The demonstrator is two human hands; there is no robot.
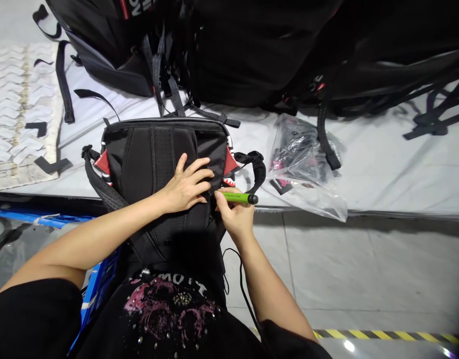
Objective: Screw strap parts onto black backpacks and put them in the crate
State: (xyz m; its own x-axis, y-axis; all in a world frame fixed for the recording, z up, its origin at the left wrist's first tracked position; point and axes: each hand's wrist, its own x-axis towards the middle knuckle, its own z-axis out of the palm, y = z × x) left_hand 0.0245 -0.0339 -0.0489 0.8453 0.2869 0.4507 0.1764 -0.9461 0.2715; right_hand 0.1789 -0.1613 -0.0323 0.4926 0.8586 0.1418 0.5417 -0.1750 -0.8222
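A black backpack [139, 154] lies back side up at the table's front edge, its straps out to both sides. Red triangles and a red-and-white toothed print show at its side edges. Spread flat on the back panel is my left hand [188, 184], fingers apart. Just right of it, my right hand [235, 214] grips a green marker [235, 197] with a black end pointing right. The marker's other end is at the backpack's right side, mostly hidden by my fingers; I cannot tell whether it touches the fabric.
Large black bags [252, 55] with hanging straps line the back of the white table [397, 169]. A clear plastic bag [304, 154] with dark contents lies on the right. White zigzag pieces [12, 109] cover a sheet at left. A blue crate [35, 218] stands below the left edge.
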